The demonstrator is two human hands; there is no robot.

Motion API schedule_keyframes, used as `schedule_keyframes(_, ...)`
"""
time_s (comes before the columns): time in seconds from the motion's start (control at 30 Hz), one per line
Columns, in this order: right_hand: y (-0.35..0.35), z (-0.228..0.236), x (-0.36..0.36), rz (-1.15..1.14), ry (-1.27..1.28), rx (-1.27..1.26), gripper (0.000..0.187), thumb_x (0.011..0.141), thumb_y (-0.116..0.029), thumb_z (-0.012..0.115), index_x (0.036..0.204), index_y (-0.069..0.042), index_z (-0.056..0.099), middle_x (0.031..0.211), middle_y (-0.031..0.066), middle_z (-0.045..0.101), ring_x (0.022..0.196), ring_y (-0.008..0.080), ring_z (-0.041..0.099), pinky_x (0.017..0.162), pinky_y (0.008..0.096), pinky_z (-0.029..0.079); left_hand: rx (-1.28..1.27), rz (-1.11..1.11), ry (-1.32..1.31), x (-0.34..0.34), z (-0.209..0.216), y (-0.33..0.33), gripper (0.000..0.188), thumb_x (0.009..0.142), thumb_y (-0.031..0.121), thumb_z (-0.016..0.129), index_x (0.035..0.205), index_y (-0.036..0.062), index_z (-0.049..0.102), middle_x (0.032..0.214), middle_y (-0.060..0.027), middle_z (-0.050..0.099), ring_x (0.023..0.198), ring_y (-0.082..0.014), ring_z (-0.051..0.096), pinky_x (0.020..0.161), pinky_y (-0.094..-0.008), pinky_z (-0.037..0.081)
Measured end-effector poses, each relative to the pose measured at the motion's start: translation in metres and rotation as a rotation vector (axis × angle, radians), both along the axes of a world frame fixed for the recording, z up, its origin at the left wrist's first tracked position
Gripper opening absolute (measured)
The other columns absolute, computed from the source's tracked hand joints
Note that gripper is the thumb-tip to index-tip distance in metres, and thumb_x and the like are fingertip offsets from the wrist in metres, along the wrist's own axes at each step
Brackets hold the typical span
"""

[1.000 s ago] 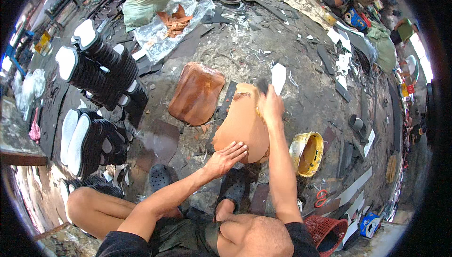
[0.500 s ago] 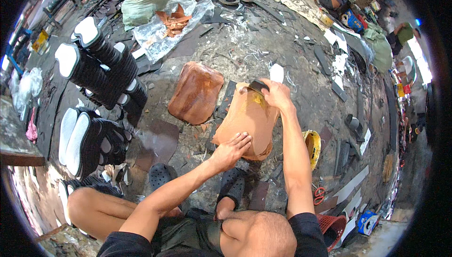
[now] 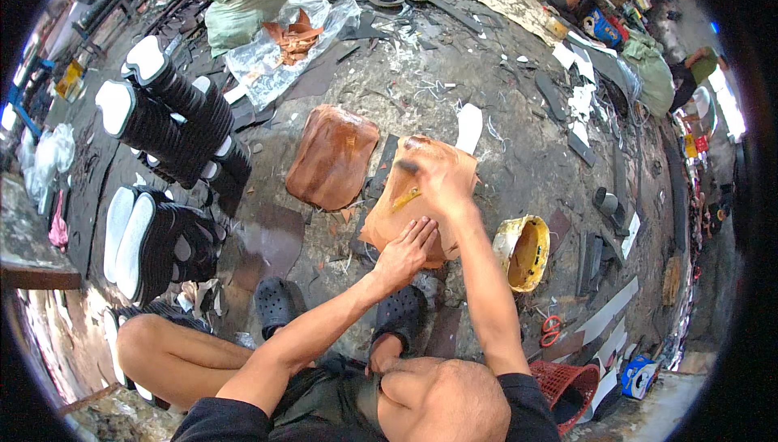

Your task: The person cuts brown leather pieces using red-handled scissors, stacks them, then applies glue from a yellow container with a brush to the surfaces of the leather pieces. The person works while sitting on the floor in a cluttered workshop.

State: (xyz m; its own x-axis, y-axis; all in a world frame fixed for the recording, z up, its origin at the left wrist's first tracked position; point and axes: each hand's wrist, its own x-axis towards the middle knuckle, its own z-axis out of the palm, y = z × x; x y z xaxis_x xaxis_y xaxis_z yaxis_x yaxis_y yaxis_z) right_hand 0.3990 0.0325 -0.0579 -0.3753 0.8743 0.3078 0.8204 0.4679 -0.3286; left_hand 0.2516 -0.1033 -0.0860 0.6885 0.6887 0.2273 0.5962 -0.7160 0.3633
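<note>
Hands (image 3: 403, 260) (image 3: 444, 183) x2 at tan sht (image 3: 387, 213), 1 tub (image 3: 506, 249)

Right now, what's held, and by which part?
Right hand holds a small dark piece, blurred; gripped part can't be told. Left hand grips nothing, resting on the tan sheet.

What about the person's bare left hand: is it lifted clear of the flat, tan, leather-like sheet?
No, the left hand rests with its fingers on the near part of the tan sheet.
</note>
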Motion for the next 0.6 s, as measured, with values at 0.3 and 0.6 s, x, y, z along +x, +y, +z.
schedule_keyframes(0.3,-0.161,0.015,-0.098,0.158,0.073,-0.068,0.032,0.087,-0.014,0.064,0.118,-0.016,0.068,0.107,0.0093,0.072,0.094,0.0258,0.071,0.076,0.0412,0.058,-0.734,-0.059,-0.641,0.009,-0.062,-0.120,0.040,0.102,0.022,0.046,0.138,0.0057,0.054,0.137,-0.0149,0.055,0.132,-0.0317,0.048,0.115,-0.0441,0.036)
schedule_keyframes(0.6,-0.037,0.149,0.023,-0.005,0.466,-0.011,0.027,0.085,0.001,0.066,0.111,-0.006,0.072,0.107,0.0126,0.074,0.094,0.0276,0.073,0.080,0.0333,0.056,-0.105,0.104,0.001,0.002,0.005,-0.007,0.063,0.080,0.008,0.061,0.141,-0.0023,0.047,0.150,-0.0189,0.047,0.140,-0.0283,0.046,0.079,-0.0370,0.061)
